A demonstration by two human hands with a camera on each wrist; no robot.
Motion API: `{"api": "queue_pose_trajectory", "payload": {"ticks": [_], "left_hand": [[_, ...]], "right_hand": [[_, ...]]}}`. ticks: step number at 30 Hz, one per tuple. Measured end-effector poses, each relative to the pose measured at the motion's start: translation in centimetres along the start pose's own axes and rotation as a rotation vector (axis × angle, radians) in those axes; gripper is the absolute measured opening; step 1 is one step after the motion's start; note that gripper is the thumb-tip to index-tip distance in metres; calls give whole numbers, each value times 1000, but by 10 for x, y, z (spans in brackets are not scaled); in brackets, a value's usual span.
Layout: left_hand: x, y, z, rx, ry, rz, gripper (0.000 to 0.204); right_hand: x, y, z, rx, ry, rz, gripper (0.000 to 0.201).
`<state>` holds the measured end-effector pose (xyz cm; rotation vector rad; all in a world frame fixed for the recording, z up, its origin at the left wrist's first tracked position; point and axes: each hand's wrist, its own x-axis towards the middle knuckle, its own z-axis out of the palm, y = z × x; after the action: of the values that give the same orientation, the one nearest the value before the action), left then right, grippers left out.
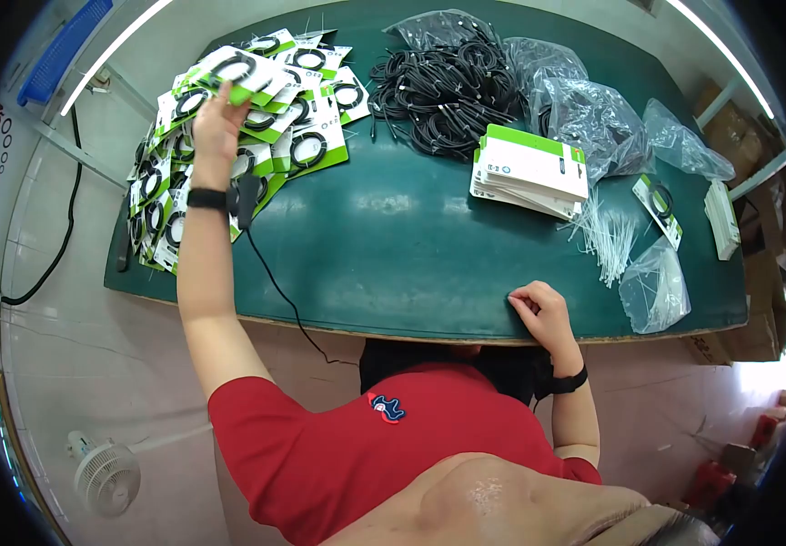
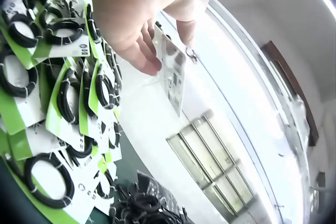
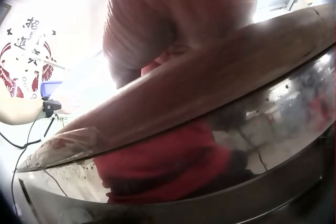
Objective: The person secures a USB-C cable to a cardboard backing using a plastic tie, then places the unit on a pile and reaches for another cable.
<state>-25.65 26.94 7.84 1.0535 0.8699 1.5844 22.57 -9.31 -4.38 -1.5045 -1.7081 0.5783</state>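
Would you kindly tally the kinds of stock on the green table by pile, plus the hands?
Pile of carded cables, one card held up by the left hand: 1
Heap of loose black cables: 1
Stack of blank cards: 1
Bunch of white ties: 1
Right hand resting on table: 1
Total: 5

The carded cable pack (image 1: pixel 246 73) was a white card with a green edge, a black coiled cable tied to its face. It was pinched at one end, lifted and tilted above the heap of cable packs (image 1: pixel 229 136) of the same kind.
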Motion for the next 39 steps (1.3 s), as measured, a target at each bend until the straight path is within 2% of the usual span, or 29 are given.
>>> {"api": "queue_pose_trajectory", "payload": {"ticks": [2, 3, 5, 6, 10, 12, 14, 16, 17, 20, 21, 24, 28, 29, 32, 36, 39], "left_hand": [[23, 2, -13, -67, 176, 108, 32], [24, -9, -18, -70, 175, 106, 32], [19, -40, -21, 121, 386, -115, 42], [12, -53, -16, 120, 377, -125, 42], [-37, -99, 39, 251, 22, -240, 33], [-64, -103, 83, 372, -244, -267, 29], [-73, -120, 118, 616, -543, -206, 30], [-81, -152, 145, 707, -753, -69, 29], [-84, -168, 158, 702, -763, -70, 29], [-92, -199, 191, 950, -749, 487, 25], [-95, -198, 195, 945, -751, 486, 25], [-106, -189, 202, 1345, -772, 560, 30], [-134, -169, 193, 1487, -802, 476, 25], [-141, -165, 187, 1492, -810, 471, 25], [-168, -157, 165, 1292, -637, 488, 22], [-186, -150, 161, 1251, -539, 445, 22], [-193, -147, 162, 1229, -535, 399, 22]], "right_hand": [[1, -2, 2, -19, 19, 6, 4], [1, -3, 2, -29, 28, 10, 4], [2, -3, 2, -44, 30, 4, 4], [2, -4, 2, -52, 34, -2, 4], [2, -3, 4, -64, 52, -1, 5], [0, -4, 6, -67, 59, 2, 5], [0, -3, 6, -62, 63, -7, 5], [0, -4, 7, -65, 74, -3, 5], [-1, -4, 7, -64, 78, -6, 5], [-3, -3, 7, -66, 85, -8, 5], [-4, -2, 8, -61, 88, -24, 5], [-3, 0, 6, -50, 91, -57, 4], [-5, 0, 6, -40, 87, -38, 4], [-5, 0, 6, -45, 86, -42, 4], [-8, 2, 8, -42, 81, -29, 5], [-6, 5, 8, -44, 87, -42, 5], [-7, 7, 9, -33, 118, -93, 4]]}}
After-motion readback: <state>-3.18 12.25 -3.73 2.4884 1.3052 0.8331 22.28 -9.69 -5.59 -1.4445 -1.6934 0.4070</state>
